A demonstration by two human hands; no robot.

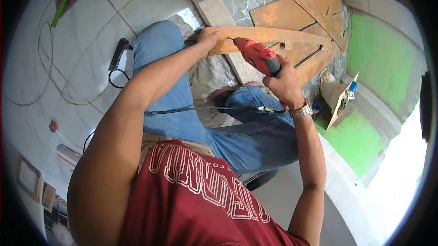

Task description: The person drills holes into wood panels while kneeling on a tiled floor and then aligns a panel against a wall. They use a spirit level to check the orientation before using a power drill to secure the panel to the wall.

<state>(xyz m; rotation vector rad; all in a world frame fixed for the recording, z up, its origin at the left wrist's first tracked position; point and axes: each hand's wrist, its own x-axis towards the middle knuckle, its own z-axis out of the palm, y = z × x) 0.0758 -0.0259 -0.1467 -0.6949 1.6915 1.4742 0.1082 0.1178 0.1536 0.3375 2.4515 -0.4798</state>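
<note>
Nearest thing is the maroon shirt [196,200], then blue jeans [164,91] with a black cable [196,108] strung across the lap. The right hand [285,81], silver watch [301,110] on the wrist, is wrapped firmly around the handle of a red drill [258,55]; can't tell whether the trigger is pulled. The left hand [208,41] is clamped on the near-left end of a long, curved wooden board [260,33], thumb on top, most fingers hidden underneath. That board sits just past the knees, running off to the right.

As for progress: the drill bit [231,39] points down at the board close to the left hand, and looks like it's at the surface. I'd call it mid-drilling or right at the start, but can't tell how deep it goes. The notches along the board's lower edge are already cut. If this hole isn't through, that's what's left here.

Further out, more orange-brown wooden panels [278,15] lie on the stone paving [242,5], with a green wall [378,59] off to the right.
</note>
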